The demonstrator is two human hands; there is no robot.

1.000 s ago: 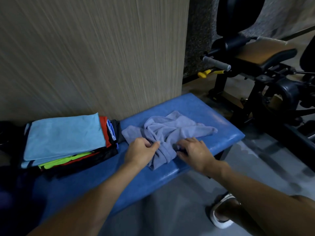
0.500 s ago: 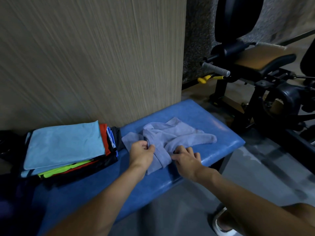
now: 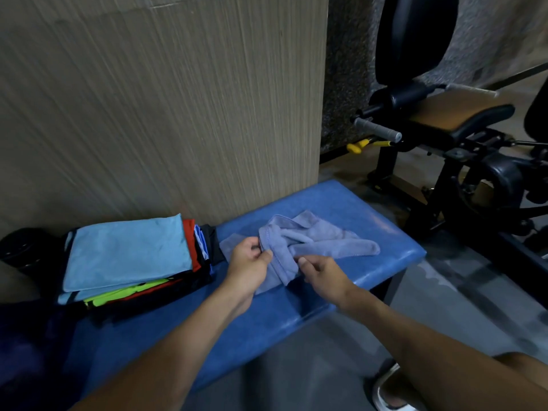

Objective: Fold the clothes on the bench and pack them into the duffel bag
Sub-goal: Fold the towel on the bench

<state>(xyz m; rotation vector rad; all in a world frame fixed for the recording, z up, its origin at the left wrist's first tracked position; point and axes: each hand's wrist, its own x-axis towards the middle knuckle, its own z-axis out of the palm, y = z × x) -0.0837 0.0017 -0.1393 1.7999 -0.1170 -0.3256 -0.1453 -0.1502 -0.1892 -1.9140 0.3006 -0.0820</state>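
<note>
**Both hands on a crumpled towel**

We see a crumpled lavender towel [image 3: 314,237] lying on the blue padded counter [image 3: 341,200], toward its 3 o'clock end. Our left hand [image 3: 250,262] pinches the towel's stitched hem between thumb and fingers. Our right hand [image 3: 321,275], fingers curled, grips a bunched fold at 3 o'clock of the left. Just beside the towel at 9 o'clock rests a stack of folded clothes [image 3: 127,253], a light blue piece uppermost. A black exercise machine [image 3: 474,161] stands at 2 o'clock.
</note>
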